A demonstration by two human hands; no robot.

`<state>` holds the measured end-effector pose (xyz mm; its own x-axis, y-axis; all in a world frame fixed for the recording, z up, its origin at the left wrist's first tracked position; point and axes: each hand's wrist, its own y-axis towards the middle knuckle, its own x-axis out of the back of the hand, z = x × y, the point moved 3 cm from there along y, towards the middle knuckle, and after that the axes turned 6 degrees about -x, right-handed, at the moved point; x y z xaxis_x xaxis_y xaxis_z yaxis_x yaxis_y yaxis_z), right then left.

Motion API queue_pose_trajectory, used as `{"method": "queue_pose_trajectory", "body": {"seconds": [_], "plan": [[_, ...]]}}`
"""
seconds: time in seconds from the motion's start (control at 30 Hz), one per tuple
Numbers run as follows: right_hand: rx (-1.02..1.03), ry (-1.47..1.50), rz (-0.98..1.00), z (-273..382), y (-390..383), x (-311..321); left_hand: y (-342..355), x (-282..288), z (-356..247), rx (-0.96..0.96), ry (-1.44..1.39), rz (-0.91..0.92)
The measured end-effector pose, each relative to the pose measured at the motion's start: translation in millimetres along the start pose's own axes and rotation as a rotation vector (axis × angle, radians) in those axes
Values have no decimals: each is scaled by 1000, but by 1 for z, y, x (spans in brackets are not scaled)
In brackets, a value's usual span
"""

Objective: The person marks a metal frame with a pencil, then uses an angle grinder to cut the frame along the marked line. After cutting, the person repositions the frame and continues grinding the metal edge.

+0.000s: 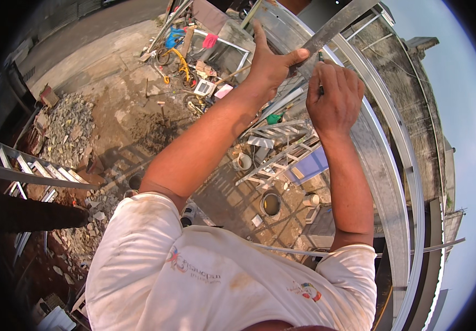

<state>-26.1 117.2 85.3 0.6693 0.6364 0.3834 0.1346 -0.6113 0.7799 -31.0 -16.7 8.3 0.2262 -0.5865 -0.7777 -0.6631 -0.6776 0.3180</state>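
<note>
My left hand (268,69) presses the lower end of a flat grey metal bar (340,27) with its thumb. Its index finger stretches along a silvery metal beam (290,27), and the other fingers are mostly hidden. Just right of it, my right hand (335,99) is closed in a pinch around a thin, dark, pen-like stick (320,56). The stick's upper tip shows close to the beam's edge; the rest lies mostly inside the fingers.
Long metal rails (409,182) curve down the right side beside a weathered wall (409,88). Far below lie a wooden ladder-like frame (279,160), a round bucket (271,204), a yellow bicycle (184,66) and a rubble heap (69,129). An aluminium ladder (42,168) stands at left.
</note>
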Motion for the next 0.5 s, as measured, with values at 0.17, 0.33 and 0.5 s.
{"method": "queue_pose_trajectory", "body": {"seconds": [0.17, 0.33, 0.5], "plan": [[0, 18, -12, 3, 2, 0, 1, 4, 0, 4, -9, 18], [0, 73, -31, -3, -1, 0, 3, 4, 6, -31, -53, 37], [-85, 209, -138, -11, 3, 9, 1, 2, 4, -13, 0, 8]]}}
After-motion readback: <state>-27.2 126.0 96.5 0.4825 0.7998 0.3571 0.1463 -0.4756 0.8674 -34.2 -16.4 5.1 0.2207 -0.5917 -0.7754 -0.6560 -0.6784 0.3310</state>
